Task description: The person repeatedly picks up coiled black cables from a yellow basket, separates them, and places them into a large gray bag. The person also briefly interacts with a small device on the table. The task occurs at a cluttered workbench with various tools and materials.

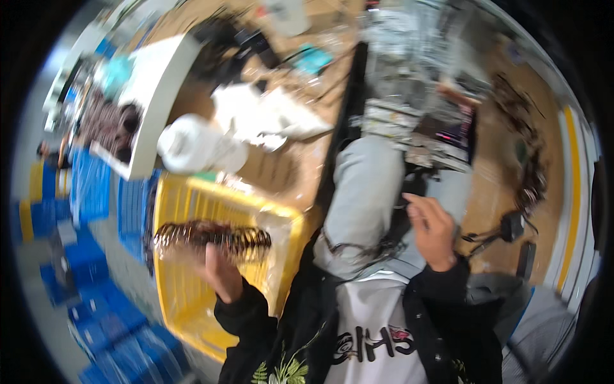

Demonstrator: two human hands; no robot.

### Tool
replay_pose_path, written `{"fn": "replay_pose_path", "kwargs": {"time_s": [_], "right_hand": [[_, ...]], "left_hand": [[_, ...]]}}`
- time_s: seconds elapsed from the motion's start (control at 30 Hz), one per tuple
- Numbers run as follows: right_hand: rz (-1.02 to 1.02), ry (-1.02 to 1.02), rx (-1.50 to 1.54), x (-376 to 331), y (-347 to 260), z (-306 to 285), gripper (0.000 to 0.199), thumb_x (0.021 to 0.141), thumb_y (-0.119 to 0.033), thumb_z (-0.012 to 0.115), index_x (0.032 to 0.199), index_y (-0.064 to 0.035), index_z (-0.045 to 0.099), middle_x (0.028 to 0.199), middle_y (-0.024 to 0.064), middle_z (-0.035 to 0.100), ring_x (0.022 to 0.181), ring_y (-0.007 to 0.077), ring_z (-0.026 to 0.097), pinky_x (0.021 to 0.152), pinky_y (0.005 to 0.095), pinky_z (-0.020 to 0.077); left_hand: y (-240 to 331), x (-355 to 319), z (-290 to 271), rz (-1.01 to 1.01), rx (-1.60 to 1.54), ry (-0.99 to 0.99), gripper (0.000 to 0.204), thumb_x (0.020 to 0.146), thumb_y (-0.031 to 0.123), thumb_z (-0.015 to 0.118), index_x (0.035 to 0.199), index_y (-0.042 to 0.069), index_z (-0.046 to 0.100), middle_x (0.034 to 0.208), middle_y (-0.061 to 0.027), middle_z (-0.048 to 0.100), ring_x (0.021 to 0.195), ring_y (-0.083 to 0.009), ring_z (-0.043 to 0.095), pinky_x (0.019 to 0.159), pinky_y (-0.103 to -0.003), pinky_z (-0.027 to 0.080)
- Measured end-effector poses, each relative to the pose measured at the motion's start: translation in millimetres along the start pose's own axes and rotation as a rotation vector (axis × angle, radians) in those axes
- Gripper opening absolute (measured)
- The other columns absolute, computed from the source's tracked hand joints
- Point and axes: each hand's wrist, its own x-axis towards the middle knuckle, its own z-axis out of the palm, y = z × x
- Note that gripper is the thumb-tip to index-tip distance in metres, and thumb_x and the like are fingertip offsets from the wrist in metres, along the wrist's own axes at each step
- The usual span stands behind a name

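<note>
Over a yellow plastic basket [167,291] at my left, my left hand [222,274] grips a long bundle of shiny brown loops [246,242], stacked side by side like a coil. Motion smears its fingers, but the thumb shows against the bundle's near side. The exact kind of the loops cannot be made out. My right hand [435,235] is lifted above my right thigh, next to my grey trousers [366,185]. Its fingers are slightly bent and apart, with nothing in them.
A white bottle [201,146] lies by the basket's far rim, beside a white box [173,77]. Crumpled white paper [262,112] and clutter cover the left bench. Packets [390,121] are beyond my knees. Brown strands [532,179] lie on the right bench. Blue crates [109,313] stand at left.
</note>
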Motion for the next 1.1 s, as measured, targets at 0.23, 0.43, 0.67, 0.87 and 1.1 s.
{"fn": "replay_pose_path", "kwargs": {"time_s": [0.23, 0.43, 0.67, 0.87, 1.1], "right_hand": [[0.162, -0.224, -0.145, -14, 10, 11, 0.016, 0.089, -0.008, 0.052, 0.099, 0.0007, 0.06, 0.082, 0.0163, 0.058, 0.069, 0.0318, 0.055, 0.062, 0.0335, 0.0439], [0.018, -0.226, -0.218, -15, 5, 18, 0.016, 0.088, -0.008, 0.052, 0.098, 0.0023, 0.059, 0.079, 0.0164, 0.057, 0.068, 0.0323, 0.054, 0.062, 0.0335, 0.0434], [0.064, -0.265, -0.307, -35, 2, 9, 0.017, 0.088, -0.008, 0.052, 0.1, -0.0009, 0.06, 0.081, 0.0148, 0.058, 0.069, 0.0279, 0.055, 0.064, 0.0308, 0.0438], [0.196, -0.049, -0.329, -81, 7, -35, 0.015, 0.085, -0.009, 0.056, 0.099, -0.0056, 0.062, 0.081, 0.0154, 0.059, 0.07, 0.0325, 0.057, 0.061, 0.0344, 0.0439], [0.706, 0.676, -0.376, -222, 39, -111, 0.017, 0.09, -0.014, 0.054, 0.097, -0.001, 0.06, 0.074, 0.011, 0.06, 0.064, 0.0149, 0.057, 0.06, 0.0269, 0.0445]], "left_hand": [[-122, -16, -165, -0.341, 0.674, 0.244, 0.025, 0.077, 0.014, 0.068, 0.088, -0.001, 0.051, 0.082, -0.0059, 0.056, 0.071, -0.0131, 0.05, 0.064, -0.03, 0.042], [-271, -93, -248, -1.015, 0.673, 0.134, 0.036, 0.074, 0.018, 0.07, 0.09, -0.005, 0.047, 0.08, -0.0098, 0.055, 0.07, -0.0187, 0.051, 0.065, -0.037, 0.043], [-332, -111, -222, -1.069, 0.059, 0.316, 0.023, 0.084, 0.026, 0.058, 0.074, 0.006, 0.057, 0.064, -0.0024, 0.052, 0.055, -0.0148, 0.048, 0.049, -0.029, 0.037], [-307, -77, -200, -0.955, 0.415, 0.267, 0.021, 0.084, 0.025, 0.059, 0.079, 0.005, 0.056, 0.071, -0.0049, 0.051, 0.062, -0.0175, 0.047, 0.054, -0.031, 0.036], [-276, -76, -84, -0.548, 0.802, -0.4, 0.021, 0.084, 0.025, 0.059, 0.086, 0.004, 0.054, 0.08, -0.0078, 0.049, 0.07, -0.0207, 0.046, 0.061, -0.032, 0.036]]}}
